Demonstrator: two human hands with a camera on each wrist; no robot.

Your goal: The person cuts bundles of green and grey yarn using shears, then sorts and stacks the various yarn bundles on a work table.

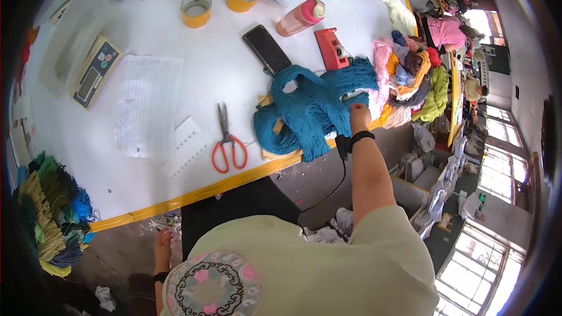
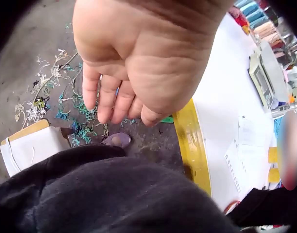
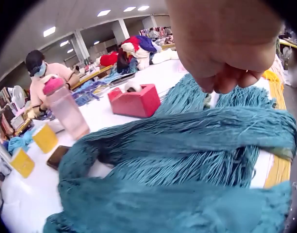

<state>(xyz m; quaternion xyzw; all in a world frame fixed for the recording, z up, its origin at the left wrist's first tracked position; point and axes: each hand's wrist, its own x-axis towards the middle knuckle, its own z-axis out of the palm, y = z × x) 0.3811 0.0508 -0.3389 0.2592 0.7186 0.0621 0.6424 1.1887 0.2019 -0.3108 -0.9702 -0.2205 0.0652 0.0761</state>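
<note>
A large teal yarn hank (image 1: pixel 310 99) lies looped and bunched near the table's front edge. My right hand (image 1: pixel 360 118) is at the hank's right end, fingers curled in against the strands; the fingertips are hidden. In the right wrist view the curled right hand (image 3: pixel 226 53) is over the far bundles of the teal yarn (image 3: pixel 187 136). My left hand (image 1: pixel 163 248) hangs beside my body below the table edge. Seen in its own wrist view, the left hand (image 2: pixel 143 63) has its palm bare and fingers loosely bent, holding nothing.
Around the yarn are a red tape dispenser (image 1: pixel 333 50), a pink bottle (image 1: pixel 300 19), a phone (image 1: pixel 266 48) and red-handled scissors (image 1: pixel 228 146). Tape rolls (image 1: pixel 196 10), a scale (image 1: pixel 96 73) and printed sheets (image 1: pixel 149 105) lie farther left. Coloured yarn piles (image 1: pixel 410 76) border the right side.
</note>
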